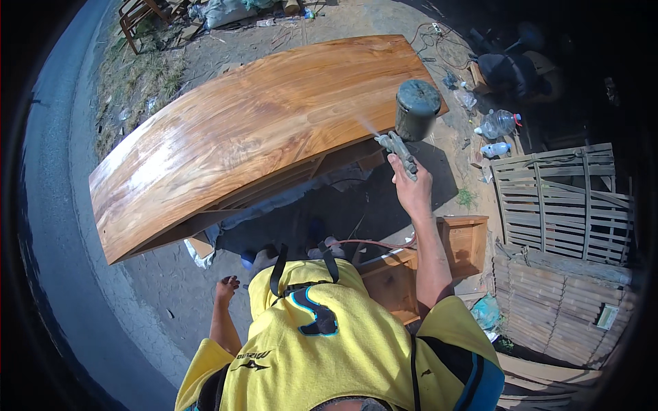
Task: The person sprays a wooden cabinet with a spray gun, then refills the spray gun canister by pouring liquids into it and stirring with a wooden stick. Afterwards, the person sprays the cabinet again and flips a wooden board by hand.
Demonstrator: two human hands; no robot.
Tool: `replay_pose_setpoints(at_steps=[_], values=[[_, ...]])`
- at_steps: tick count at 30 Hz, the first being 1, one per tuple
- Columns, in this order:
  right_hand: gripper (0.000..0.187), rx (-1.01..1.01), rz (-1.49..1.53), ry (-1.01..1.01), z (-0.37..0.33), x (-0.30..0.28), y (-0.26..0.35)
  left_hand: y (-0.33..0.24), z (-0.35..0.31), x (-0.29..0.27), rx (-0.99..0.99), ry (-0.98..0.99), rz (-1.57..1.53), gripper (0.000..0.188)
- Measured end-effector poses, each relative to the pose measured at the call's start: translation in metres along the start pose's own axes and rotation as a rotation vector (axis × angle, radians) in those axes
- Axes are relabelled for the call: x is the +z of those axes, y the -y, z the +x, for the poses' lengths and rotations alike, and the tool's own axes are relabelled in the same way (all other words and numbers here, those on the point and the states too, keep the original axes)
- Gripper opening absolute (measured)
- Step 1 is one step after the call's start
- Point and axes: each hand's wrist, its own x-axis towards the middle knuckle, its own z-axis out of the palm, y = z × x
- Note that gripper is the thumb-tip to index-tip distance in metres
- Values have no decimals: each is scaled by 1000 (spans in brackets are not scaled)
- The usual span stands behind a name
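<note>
My right hand (pixel 413 190) is wrapped round the handle of a spray gun (pixel 397 152). A dark, paint-stained cup (pixel 417 113) sits on top of the gun. Pale mist leaves the nozzle toward the near right part of a large varnished wooden panel (pixel 267 109). This panel is the broad top face of a piece of furniture with an open, divided frame beneath it. Sunlight glares off its left part. Low at my left side hangs my left hand (pixel 227 287), fingers loosely bent and apart, holding nothing and away from the panel.
A reddish hose (pixel 377 242) runs behind my right forearm. Wooden drawers (pixel 462 245) lie at my right, near a slatted wooden rack (pixel 562 202). Plastic bottles (pixel 499 124) stand beyond. Another person (pixel 514 72) crouches in shade at far right. A road (pixel 62 205) runs along the left.
</note>
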Motion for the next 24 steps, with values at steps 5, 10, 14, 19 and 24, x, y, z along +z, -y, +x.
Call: replay_pose_setpoints(at_steps=[5, 10, 14, 19, 24], values=[[55, -123, -14, 75, -65, 63, 46, 43, 15, -31, 41, 2, -62, 35], [51, -134, -60, 120, -136, 139, 93, 98, 30, -85, 26, 21, -126, 34], [51, -178, -56, 131, -194, 204, 141, 161, 42, -148, 76, -28, -314, 28], [49, -220, -56, 160, -255, 279, 192, 234, 31, -236, 15, -119, -352, 28], [48, -266, -56, 241, -302, 345, 227, 289, 15, -288, -19, -180, -366, 28]])
